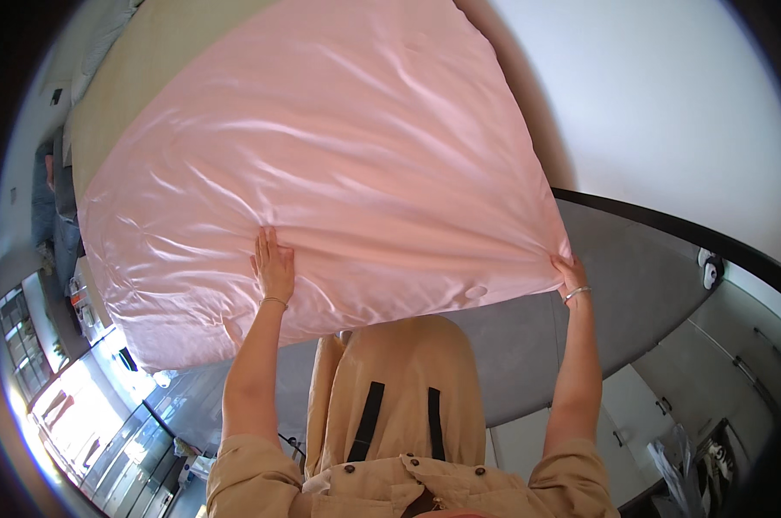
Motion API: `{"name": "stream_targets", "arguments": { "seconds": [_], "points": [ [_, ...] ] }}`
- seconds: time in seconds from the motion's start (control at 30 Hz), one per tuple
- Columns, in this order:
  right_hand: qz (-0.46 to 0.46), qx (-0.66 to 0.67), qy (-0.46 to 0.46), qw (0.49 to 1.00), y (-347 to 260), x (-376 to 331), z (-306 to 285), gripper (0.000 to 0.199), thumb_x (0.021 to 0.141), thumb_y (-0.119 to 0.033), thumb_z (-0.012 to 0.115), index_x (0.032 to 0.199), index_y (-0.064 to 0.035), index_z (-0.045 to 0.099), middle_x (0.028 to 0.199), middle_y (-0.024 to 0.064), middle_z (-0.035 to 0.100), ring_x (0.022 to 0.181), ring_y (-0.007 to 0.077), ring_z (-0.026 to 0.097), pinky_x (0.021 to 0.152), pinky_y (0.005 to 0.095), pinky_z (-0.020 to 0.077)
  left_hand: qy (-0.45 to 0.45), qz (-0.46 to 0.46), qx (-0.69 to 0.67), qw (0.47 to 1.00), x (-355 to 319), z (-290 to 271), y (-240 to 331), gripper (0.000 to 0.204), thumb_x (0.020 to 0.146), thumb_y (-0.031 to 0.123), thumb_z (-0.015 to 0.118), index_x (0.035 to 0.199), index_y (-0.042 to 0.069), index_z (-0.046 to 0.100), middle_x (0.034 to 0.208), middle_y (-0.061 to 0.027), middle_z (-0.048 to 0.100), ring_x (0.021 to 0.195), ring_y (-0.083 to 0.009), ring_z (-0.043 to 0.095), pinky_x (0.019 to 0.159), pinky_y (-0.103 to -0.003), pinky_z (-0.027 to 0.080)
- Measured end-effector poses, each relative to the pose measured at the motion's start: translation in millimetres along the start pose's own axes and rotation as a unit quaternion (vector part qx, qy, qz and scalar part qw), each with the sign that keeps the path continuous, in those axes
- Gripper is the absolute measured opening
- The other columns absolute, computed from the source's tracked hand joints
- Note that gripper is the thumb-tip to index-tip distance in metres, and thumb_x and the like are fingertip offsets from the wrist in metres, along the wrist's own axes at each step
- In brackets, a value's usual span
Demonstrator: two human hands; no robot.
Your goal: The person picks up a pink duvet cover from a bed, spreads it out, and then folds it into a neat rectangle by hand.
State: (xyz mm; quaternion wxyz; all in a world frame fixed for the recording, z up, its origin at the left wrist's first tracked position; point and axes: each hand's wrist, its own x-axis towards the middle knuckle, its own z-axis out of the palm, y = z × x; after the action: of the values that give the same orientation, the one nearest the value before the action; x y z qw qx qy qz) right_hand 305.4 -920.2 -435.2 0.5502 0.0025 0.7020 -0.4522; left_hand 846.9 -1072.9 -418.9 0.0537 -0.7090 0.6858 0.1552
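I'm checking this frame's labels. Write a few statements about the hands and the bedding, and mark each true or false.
1. The left hand lies flat, fingers spread, on the pink duvet. True.
2. The right hand hangs free of the duvet. False: it grips the duvet's corner.
3. The duvet is dark blue. False: it is pale pink, with a sheen.
4. A bracelet sits on the right wrist. True.
5. A beige sheet shows beyond the duvet. True.
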Motion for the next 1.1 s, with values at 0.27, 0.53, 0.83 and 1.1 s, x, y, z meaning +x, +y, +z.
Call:
{"name": "stream_targets", "arguments": {
  "seconds": [0.27, 0.53, 0.83, 1.1],
  "points": [
    [0.084, 0.062, -0.238, 0.966, -32, -62, 52, 0.034, 0.075, -0.009, 0.061, 0.106, 0.0004, 0.050, 0.095, 0.0054, 0.057, 0.086, 0.0135, 0.055, 0.075, 0.0270, 0.0455, -0.130, 0.269, -0.358, 0.885, -102, -21, 192, 0.042, 0.067, 0.013, 0.062, 0.105, 0.002, 0.047, 0.097, -0.0117, 0.054, 0.093, -0.0293, 0.049, 0.081, -0.038, 0.040],
    [-0.015, -0.135, -0.311, 0.941, -36, -120, 167, 0.036, 0.078, -0.008, 0.057, 0.109, 0.0040, 0.041, 0.091, 0.0068, 0.053, 0.077, 0.0117, 0.052, 0.066, 0.0244, 0.0449, -0.224, -0.009, -0.689, 0.689, -163, 3, 273, 0.041, 0.068, 0.012, 0.066, 0.102, -0.002, 0.047, 0.096, -0.0076, 0.053, 0.092, -0.0164, 0.052, 0.083, -0.030, 0.041],
    [-0.069, -0.034, -0.359, 0.930, -18, -94, 215, 0.029, 0.076, -0.008, 0.057, 0.102, -0.0017, 0.045, 0.089, 0.0050, 0.049, 0.074, 0.0125, 0.050, 0.062, 0.0246, 0.0442, -0.158, -0.265, -0.778, 0.548, -122, -27, 237, 0.030, 0.074, -0.002, 0.047, 0.104, 0.000, 0.048, 0.094, -0.0074, 0.053, 0.084, -0.0131, 0.053, 0.066, -0.025, 0.046],
    [0.104, 0.227, -0.390, 0.886, -111, -7, 244, 0.043, 0.087, -0.031, 0.042, 0.121, -0.0049, 0.037, 0.116, 0.0115, 0.047, 0.107, 0.0258, 0.044, 0.093, 0.0405, 0.0339, -0.207, -0.153, -0.706, 0.660, -177, -25, 225, 0.040, 0.081, 0.008, 0.048, 0.118, -0.004, 0.036, 0.080, -0.0058, 0.054, 0.066, -0.0111, 0.052, 0.054, -0.021, 0.044]
  ]
}}
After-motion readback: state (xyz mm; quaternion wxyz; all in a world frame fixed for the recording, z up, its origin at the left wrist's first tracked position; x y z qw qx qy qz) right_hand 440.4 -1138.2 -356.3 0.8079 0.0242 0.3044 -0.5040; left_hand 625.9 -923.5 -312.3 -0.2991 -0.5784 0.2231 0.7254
